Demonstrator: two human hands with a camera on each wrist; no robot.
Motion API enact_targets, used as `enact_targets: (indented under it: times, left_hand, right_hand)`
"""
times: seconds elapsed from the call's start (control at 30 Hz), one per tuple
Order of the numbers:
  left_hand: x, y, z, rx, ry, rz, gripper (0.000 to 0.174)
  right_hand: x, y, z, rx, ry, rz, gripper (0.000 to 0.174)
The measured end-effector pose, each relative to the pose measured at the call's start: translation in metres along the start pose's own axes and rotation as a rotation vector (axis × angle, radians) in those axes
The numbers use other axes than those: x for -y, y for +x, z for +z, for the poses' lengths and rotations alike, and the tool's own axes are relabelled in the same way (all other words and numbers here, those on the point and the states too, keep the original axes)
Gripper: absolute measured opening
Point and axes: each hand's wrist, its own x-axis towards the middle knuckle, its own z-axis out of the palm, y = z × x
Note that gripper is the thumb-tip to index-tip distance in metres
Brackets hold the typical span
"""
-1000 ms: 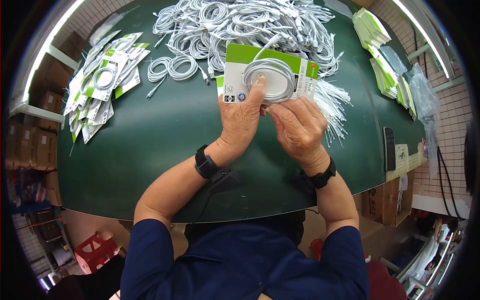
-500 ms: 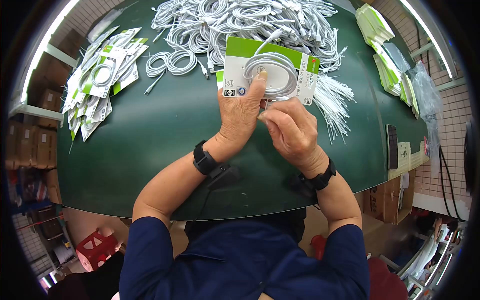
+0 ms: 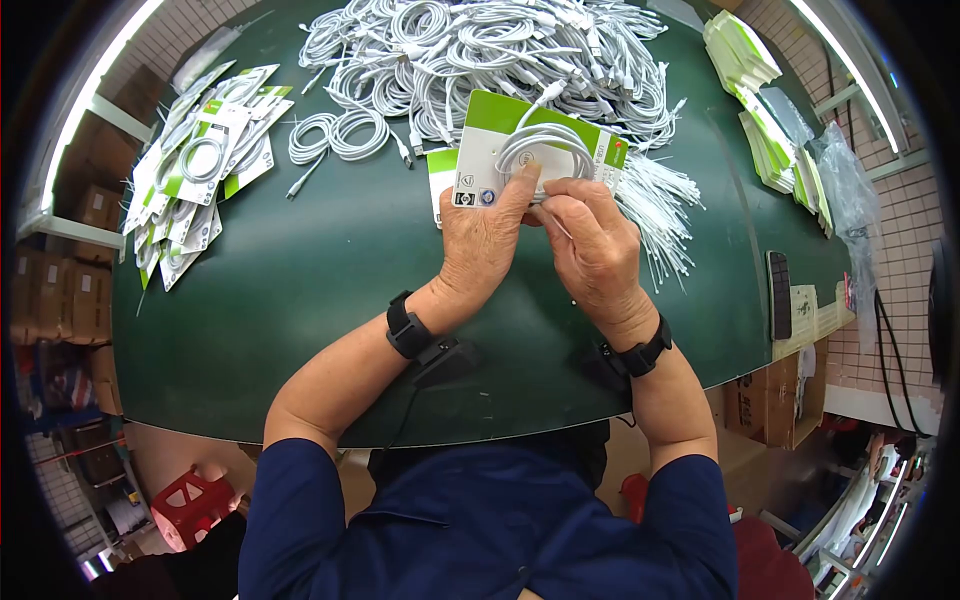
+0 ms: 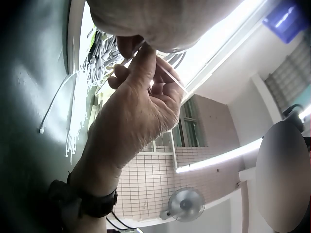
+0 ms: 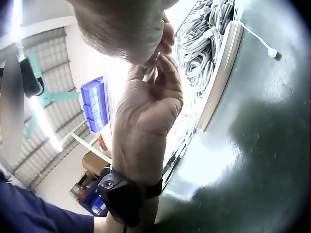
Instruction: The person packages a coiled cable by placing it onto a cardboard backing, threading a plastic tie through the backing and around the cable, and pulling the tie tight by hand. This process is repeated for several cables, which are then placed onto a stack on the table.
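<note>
My left hand [image 3: 478, 235] holds a green-and-white packaging card [image 3: 478, 165], its thumb pressing on a coiled white USB cable [image 3: 550, 133] that lies against the card's face. Close against the lower edge of the coil, my right hand [image 3: 603, 250] has its thumb and fingers pinched together. In the left wrist view a thin white cable tie [image 4: 171, 76] runs out from between the right fingers. The left hand's back covers much of the card in both wrist views. Behind the card, another green-and-white card [image 3: 437, 182] lies on the table.
A big heap of white cables [image 3: 500, 45] covers the far table, with a loose coiled cable [image 3: 360, 135] in front. White cable ties [image 3: 665, 220] fan out at right. Finished carded cables [image 3: 205, 160] pile up at left; stacked cards [image 3: 740, 55] and a dark phone-like object [image 3: 779, 295] lie right.
The right hand dropped slightly away from the card's lower edge, then came back up onto the coil's lower part. The card has tilted clockwise and shifted a little down.
</note>
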Motion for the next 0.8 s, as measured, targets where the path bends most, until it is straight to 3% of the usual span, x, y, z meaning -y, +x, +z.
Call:
enact_targets:
  times: [0.2,0.3,0.6,0.7,0.8]
  left_hand:
    - [-0.026,0.001,0.000,0.013,-0.338,-0.233,0.017]
    - [-0.021,0.005,-0.006,0.070,-0.144,-0.143,0.017]
    - [-0.033,0.005,0.001,0.009,-0.494,-0.292,0.022]
    - [-0.033,0.005,-0.004,0.082,-0.438,-0.312,0.037]
    - [-0.037,0.005,-0.001,0.023,-0.470,-0.282,0.025]
  right_hand:
    - [-0.003,-0.004,0.003,0.018,-0.018,0.086,0.026]
    - [-0.005,-0.005,0.004,0.021,0.028,0.073,0.023]
    - [-0.010,-0.002,-0.002,0.006,0.070,-0.018,0.019]
    - [-0.006,-0.003,-0.004,0.007,0.034,0.018,0.018]
    - [-0.004,-0.002,-0.002,-0.010,0.044,0.024,0.018]
